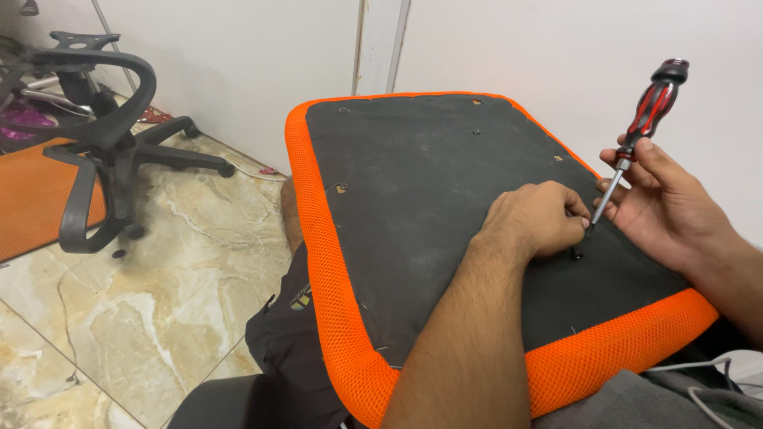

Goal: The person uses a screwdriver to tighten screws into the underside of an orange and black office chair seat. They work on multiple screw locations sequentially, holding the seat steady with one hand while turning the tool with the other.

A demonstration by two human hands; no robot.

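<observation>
Seat cushion (pixel 445 183) upside down across person's lap, dark fabric underside up, orange mesh border all round, several small bolt holes visible. Left hand (pixel 536 218) resting on underside, fingers pinched narrow around small dark bolt (pixel 578 253) near right edge. Right hand (pixel 664 199) closed on screwdriver (pixel 640 127), red-and-black handle tilted up, metal shaft angled down, tip at bolt. Black chair frame (pixel 99 143) with armrests and wheeled base on marble floor (pixel 175 302), well apart to left. White wall (pixel 556 48) behind.

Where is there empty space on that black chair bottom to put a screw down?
The black underside is bare from the orange mesh edge to the left hand. It is crowded by the screwdriver, where both hands meet.
</observation>
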